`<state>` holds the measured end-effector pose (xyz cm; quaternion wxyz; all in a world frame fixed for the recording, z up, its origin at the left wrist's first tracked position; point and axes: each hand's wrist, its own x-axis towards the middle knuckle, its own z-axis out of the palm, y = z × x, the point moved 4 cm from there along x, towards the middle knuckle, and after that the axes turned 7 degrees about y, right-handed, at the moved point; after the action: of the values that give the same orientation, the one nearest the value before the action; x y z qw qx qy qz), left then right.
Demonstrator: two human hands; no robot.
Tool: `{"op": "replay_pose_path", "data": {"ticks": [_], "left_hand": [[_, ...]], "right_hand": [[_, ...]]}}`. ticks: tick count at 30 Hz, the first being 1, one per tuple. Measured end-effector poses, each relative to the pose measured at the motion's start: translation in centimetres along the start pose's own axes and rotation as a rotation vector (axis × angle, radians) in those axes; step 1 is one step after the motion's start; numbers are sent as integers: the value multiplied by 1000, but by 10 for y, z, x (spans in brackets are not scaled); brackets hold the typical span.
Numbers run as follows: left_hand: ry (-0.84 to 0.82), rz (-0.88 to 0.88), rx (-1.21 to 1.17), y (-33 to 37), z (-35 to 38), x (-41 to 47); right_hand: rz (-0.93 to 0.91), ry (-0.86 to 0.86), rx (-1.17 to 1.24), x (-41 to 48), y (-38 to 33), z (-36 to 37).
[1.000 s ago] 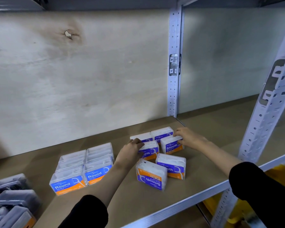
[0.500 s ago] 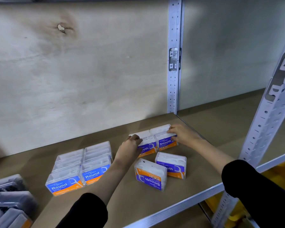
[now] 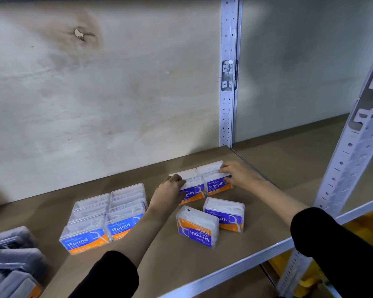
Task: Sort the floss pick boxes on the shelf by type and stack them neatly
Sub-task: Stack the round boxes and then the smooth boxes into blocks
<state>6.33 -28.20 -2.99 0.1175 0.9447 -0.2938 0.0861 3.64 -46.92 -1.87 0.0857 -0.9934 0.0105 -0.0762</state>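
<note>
A block of clear Smooth floss pick boxes (image 3: 216, 186) with purple and orange labels stands at the back right of the shelf board (image 3: 170, 267). My left hand (image 3: 170, 193) grips the block's front left box, fingers curled over its top edge. My right hand (image 3: 240, 176) holds the front right box, fingers on top and thumb on the label. Two loose Smooth boxes lie in front: one (image 3: 197, 227) turned upside down, one (image 3: 224, 214) to its right. A tidy block of blue-labelled Round boxes (image 3: 103, 218) stands to the left.
Several grey floss boxes (image 3: 11, 263) lie jumbled at the far left. A perforated metal upright (image 3: 228, 82) stands at the back, another (image 3: 351, 151) at the front right. Something yellow (image 3: 366, 224) sits below the shelf. A plywood wall closes the back.
Both hands pushed the two front Smooth boxes back against the rear pair, closing the gaps into one tight block. The two loose boxes and the Round block stayed put.
</note>
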Motion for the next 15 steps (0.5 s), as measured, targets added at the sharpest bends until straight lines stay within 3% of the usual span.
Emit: {"op": "replay_pose_path", "data": {"ticks": [10, 15], "left_hand": [[-12, 41, -22, 2, -11, 0], [-140, 185, -148, 12, -21, -5]], "right_hand": [[13, 1, 16, -8, -8, -14], [3, -74, 93, -19, -15, -23]]}}
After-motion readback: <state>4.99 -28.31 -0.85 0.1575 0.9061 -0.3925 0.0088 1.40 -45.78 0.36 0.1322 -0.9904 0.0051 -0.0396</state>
